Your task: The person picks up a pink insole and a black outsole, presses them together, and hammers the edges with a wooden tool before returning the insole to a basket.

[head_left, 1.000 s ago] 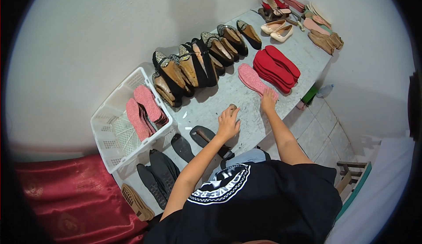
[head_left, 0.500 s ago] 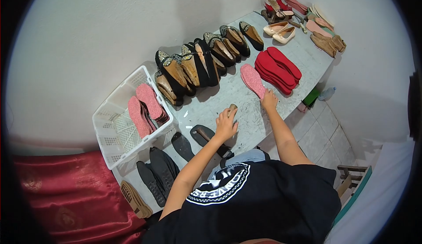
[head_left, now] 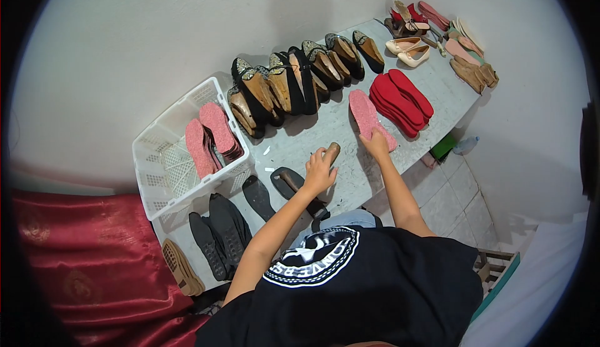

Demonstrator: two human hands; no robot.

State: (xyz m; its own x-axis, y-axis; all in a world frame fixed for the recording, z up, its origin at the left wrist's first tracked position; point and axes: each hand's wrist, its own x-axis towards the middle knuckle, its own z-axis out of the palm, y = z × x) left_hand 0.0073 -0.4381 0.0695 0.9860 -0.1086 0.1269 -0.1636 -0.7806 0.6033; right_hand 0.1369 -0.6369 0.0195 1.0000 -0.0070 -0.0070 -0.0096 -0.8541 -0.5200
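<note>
My left hand (head_left: 320,171) is closed around a short brown cylindrical piece (head_left: 335,152) above the table. With my right hand (head_left: 376,144) I grip a pink speckled insole (head_left: 363,113) near its middle; its lower end shows past my fingers. Just right of that insole lies a pile of red insoles (head_left: 400,102). Nearest my left forearm are a dark sole (head_left: 258,197) and another dark sole with a hammer-like tool (head_left: 294,183) lying on it, partly hidden by my arm.
A white basket (head_left: 145,188) holding pink insoles (head_left: 215,128) stands at the left. Black shoes on lasts (head_left: 287,91) line the wall side. Cream shoes (head_left: 414,56) and brown pieces (head_left: 467,73) lie at the far right, black soles (head_left: 228,228) near the left edge.
My right hand has shifted from the insole's lower end to nearer its middle. The brown piece in my left hand now points up more to the right. The camera view has shifted slightly.
</note>
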